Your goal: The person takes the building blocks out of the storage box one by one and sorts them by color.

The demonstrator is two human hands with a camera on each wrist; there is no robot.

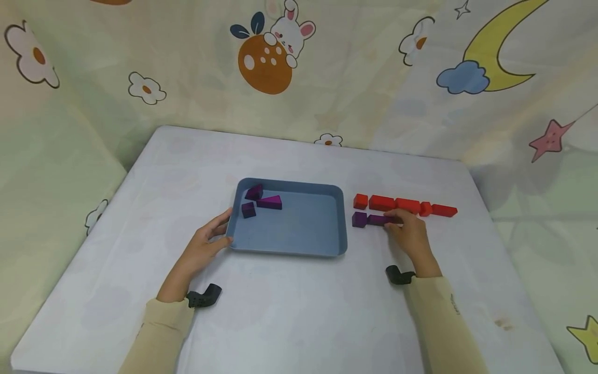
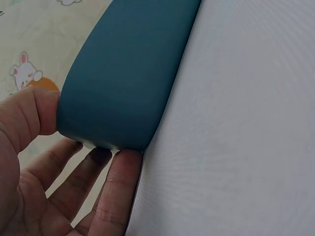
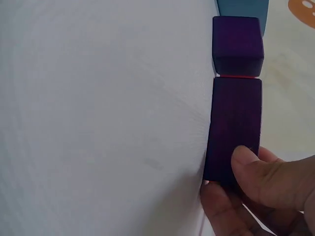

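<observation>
At the left end of a blue tray, my left hand has its thumb and extended fingers touching the outer wall. Inside the tray, toward its left side, lie several purple blocks: a small cube, a wedge and a darker angular piece. My right hand, right of the tray, pinches the end of a purple rectangular block between thumb and fingers. Just left of that block, in line with it, sits a purple cube. The rectangular block's right end is partly hidden by the fingers.
Behind the purple pair runs a row of red blocks, from a cube at the left to a flat slanted piece at the right. Everything stands on a white-covered table. A printed curtain hangs behind and at both sides.
</observation>
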